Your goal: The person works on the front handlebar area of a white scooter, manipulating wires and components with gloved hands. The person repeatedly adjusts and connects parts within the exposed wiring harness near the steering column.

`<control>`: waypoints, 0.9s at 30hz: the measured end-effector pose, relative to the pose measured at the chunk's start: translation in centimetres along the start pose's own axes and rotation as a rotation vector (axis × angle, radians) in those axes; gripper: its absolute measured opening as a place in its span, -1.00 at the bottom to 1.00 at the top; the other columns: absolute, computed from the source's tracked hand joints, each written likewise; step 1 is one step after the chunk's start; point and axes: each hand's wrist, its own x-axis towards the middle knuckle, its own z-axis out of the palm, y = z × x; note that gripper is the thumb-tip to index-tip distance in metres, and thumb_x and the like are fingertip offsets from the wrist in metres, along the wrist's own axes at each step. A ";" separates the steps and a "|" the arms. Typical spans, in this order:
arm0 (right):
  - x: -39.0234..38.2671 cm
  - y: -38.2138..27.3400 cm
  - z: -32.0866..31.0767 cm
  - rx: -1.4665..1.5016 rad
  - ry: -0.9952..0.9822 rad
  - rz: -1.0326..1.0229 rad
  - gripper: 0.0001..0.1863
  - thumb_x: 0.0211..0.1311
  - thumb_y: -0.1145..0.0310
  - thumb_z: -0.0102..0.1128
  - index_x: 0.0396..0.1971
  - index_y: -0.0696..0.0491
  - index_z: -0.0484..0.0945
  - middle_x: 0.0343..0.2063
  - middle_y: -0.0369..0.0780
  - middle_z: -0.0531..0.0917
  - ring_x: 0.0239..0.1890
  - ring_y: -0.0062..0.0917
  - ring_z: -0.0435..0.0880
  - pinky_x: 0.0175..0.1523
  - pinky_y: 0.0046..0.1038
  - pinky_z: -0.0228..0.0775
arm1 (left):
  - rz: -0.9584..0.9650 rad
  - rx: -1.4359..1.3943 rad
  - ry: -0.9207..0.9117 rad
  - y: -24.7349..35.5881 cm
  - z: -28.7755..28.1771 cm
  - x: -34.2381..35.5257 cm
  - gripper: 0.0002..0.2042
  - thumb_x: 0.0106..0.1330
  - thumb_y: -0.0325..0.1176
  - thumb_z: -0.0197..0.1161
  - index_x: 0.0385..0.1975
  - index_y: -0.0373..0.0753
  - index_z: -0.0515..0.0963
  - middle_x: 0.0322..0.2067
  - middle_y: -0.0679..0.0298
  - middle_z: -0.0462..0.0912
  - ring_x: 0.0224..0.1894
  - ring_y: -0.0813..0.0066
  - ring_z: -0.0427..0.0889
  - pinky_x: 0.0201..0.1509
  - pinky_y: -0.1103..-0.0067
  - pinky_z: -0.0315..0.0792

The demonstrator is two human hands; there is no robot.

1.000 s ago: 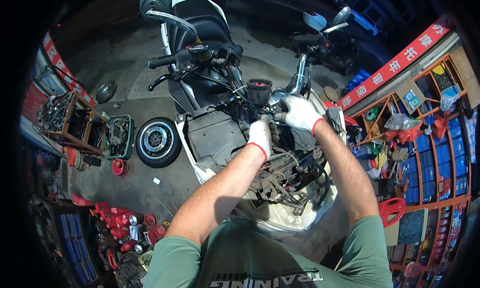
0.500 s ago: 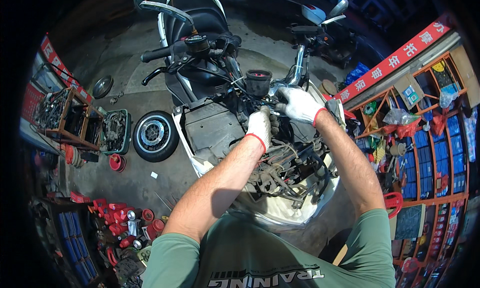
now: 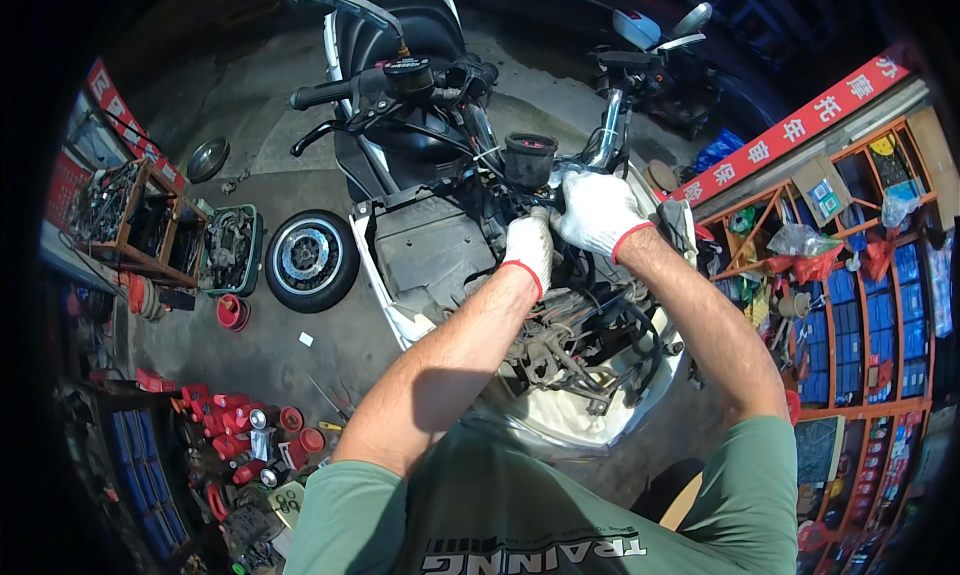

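Both my hands wear white work gloves with red cuffs and reach into the stripped front of a scooter. My left hand is closed, its fingers curled beside the dark cables below the round gauge. Close on its right, my right hand is bent with fingers together, just below the chrome handlebar tube. Whatever the fingers grip is hidden by the gloves. Beneath my wrists lies a tangle of exposed wiring inside the white front panel.
A loose wheel lies on the floor at left, near a green bin of parts. Red containers crowd the lower left. Orange shelving with blue drawers lines the right. A black brake lever sticks out at the upper left.
My right hand has turned and drawn slightly left and down, closer to my left hand. The whole view has shifted a little; my left hand stays at the same spot on the scooter.
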 end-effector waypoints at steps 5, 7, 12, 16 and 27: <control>0.3 0.4 1.2 0.093 0.007 0.092 -0.51 0.21 0.06 0.25 -0.07 0.18 0.64 -0.18 0.03 0.75 -0.08 -0.13 0.77 0.04 -0.17 0.61 | -0.007 -0.035 0.031 0.1 0.1 0.0 -0.65 0.52 -0.06 0.07 -0.25 -0.26 0.56 -0.52 0.26 0.50 -0.65 0.38 0.41 -0.64 0.47 0.33; 0.6 1.4 2.3 0.211 0.027 0.121 -0.49 0.17 0.07 0.29 -0.06 0.21 0.61 -0.17 0.08 0.74 -0.07 -0.08 0.75 0.08 -0.16 0.59 | -0.023 -0.027 -0.001 0.4 0.3 -0.5 -0.68 0.52 -0.08 0.07 -0.29 -0.23 0.54 -0.52 0.28 0.49 -0.64 0.43 0.42 -0.62 0.47 0.40; 0.6 3.4 4.3 0.443 0.139 0.075 -0.52 0.16 0.14 0.37 -0.07 0.22 0.60 -0.12 0.09 0.72 0.03 -0.07 0.70 0.17 -0.20 0.52 | -0.051 0.025 -0.149 0.8 -0.6 -1.9 -0.73 0.49 -0.14 0.12 -0.33 -0.21 0.55 -0.47 0.31 0.56 -0.58 0.47 0.52 -0.54 0.51 0.52; 0.2 4.4 5.2 0.646 0.188 0.085 -0.64 0.20 0.31 0.36 -0.09 0.22 0.61 -0.14 0.05 0.72 -0.01 -0.13 0.70 0.13 -0.25 0.50 | 0.010 0.044 -0.181 1.0 -0.1 -2.3 -0.77 0.48 -0.23 0.12 -0.27 -0.24 0.62 -0.45 0.30 0.61 -0.50 0.50 0.58 -0.48 0.56 0.54; 1.1 4.9 8.0 0.828 0.242 0.155 -0.69 0.23 0.33 0.32 -0.10 0.19 0.62 -0.12 0.04 0.71 0.02 -0.10 0.68 0.13 -0.22 0.48 | 0.031 -0.099 -0.127 -0.3 0.6 -0.7 -0.81 0.44 -0.30 0.05 -0.36 -0.23 0.53 -0.56 0.35 0.47 -0.60 0.57 0.40 -0.60 0.57 0.22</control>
